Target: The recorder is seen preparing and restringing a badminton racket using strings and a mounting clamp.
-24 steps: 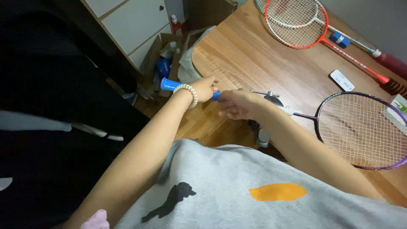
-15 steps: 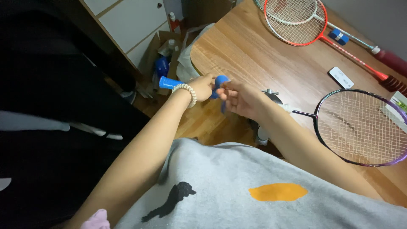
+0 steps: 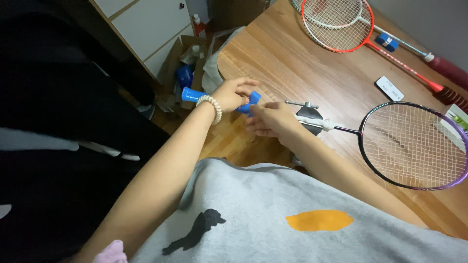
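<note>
Head view, now. Left hand (image 3: 234, 92) closed around a blue grip-wrapped racket handle (image 3: 192, 94), butt end jutting out left past the beaded wristband (image 3: 213, 108). Right hand (image 3: 270, 119) fingers pinched together on a blue strip of grip tape (image 3: 252, 101) beside the left knuckles. Purple-framed racket (image 3: 414, 146) lying across the wooden table (image 3: 302, 68), head on the right, white-bound shaft near a small metal clamp (image 3: 304, 105).

Head view, half a second back and earlier. Same two hands, same handle; right hand formerly raised nearer the handle, now lower and slightly back, tape drawn out between the hands. Judged: wrapping in progress, another turn of tape being laid or pulled taut.

Elsewhere: red-framed racket (image 3: 336, 24), blue tape roll (image 3: 388, 41), white remote (image 3: 389, 88) on the table; open cardboard box (image 3: 187, 58) on the floor.
</note>
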